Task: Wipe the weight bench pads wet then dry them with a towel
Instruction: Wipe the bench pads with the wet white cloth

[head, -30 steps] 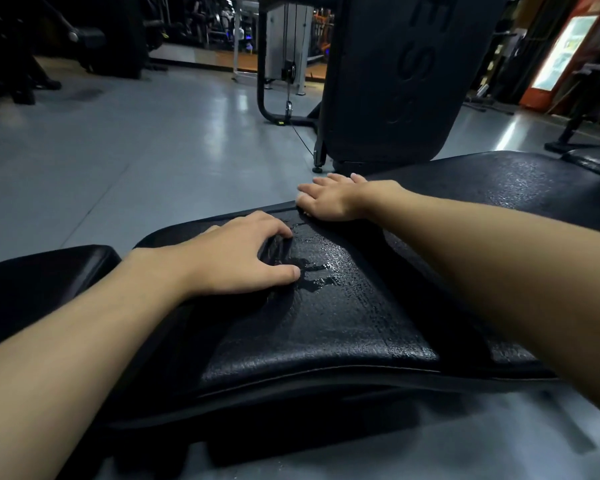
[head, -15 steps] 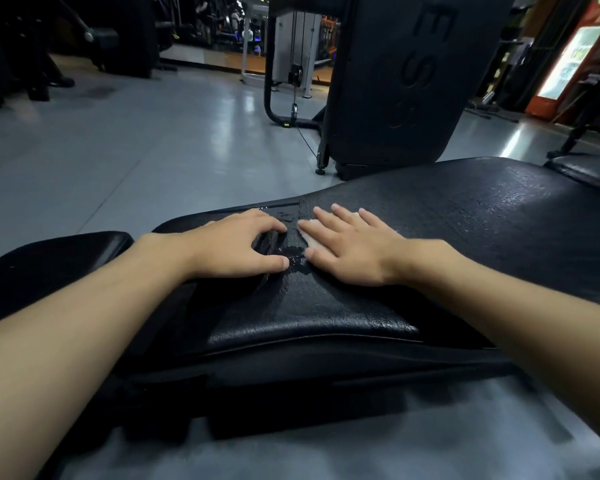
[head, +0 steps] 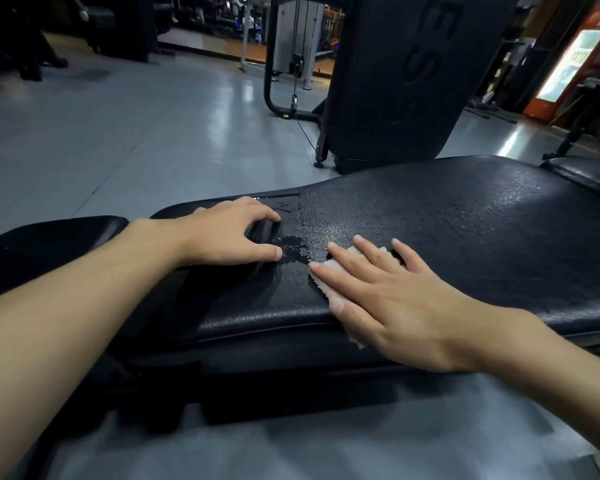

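Observation:
The black weight bench pad point(head: 465, 237) runs across the view, its textured top glistening with water. A small puddle point(head: 291, 247) lies near its left end. My right hand point(head: 388, 296) presses flat, fingers straight and spread, on a pale towel point(head: 326, 282) at the pad's near edge. The towel shows only around my fingers and below my palm. My left hand point(head: 222, 233) sits on the pad's left end, fingers and thumb curled round a dark crumpled lump point(head: 260, 233) that looks like a dark cloth.
A second black pad point(head: 49, 244) adjoins on the left, another point(head: 589, 174) at far right. A tall black machine shroud point(head: 395, 81) and cable frame point(head: 291, 64) stand behind the bench on grey floor point(head: 118, 133). A lit vending machine point(head: 568, 53) glows at right.
My right hand has slid with the towel from the pad's far edge toward me to the near edge. The left hand has stayed in place.

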### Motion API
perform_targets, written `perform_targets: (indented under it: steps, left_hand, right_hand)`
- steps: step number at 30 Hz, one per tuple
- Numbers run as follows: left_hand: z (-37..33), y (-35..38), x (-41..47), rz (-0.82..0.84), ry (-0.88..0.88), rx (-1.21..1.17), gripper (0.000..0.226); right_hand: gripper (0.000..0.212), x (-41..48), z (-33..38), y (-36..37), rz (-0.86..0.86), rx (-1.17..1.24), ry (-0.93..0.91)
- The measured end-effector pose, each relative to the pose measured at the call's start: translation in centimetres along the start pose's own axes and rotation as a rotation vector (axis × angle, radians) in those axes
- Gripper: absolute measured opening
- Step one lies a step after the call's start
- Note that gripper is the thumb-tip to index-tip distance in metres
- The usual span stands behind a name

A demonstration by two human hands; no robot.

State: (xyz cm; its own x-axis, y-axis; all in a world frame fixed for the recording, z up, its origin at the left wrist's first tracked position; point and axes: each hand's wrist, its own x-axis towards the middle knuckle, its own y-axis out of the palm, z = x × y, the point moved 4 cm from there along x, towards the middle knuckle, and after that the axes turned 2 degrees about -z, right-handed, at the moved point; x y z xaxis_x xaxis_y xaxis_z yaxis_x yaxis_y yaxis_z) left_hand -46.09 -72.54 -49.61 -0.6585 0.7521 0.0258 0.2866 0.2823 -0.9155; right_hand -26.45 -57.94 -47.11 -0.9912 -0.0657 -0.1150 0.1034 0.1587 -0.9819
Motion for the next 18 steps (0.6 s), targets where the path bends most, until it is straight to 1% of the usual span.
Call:
perform_targets:
  steps: [4,6,9,15,18]
  left_hand:
    - [1.8,-0.1,0.7,0.013,0.004,-0.032,0.084]
    - [2.2,-0.2,1.1,0.026,0.023,-0.027,0.083]
    - [2.5,-0.2,1.6,0.034,0.049,-0.034,0.081]
    - [2.6,-0.4,1.1,0.031,0.028,-0.019,0.085]
    - [2.2,-0.3,0.6,0.028,0.019,-0.019,0.090]
  right_hand:
    - [0.068,2.9,-0.8,0.3,0.018,0.033,0.013]
    - [0.061,5.2,-1.3,0.0,0.045,0.051,0.029]
    - [0.057,9.2,-2.2,-0.1,0.046,0.059,0.058]
    - [0.056,17.9,-4.5,-0.2,0.025,0.059,0.160]
    - [0.058,21.2,-5.6,-0.2,0.047,0.061,0.227]
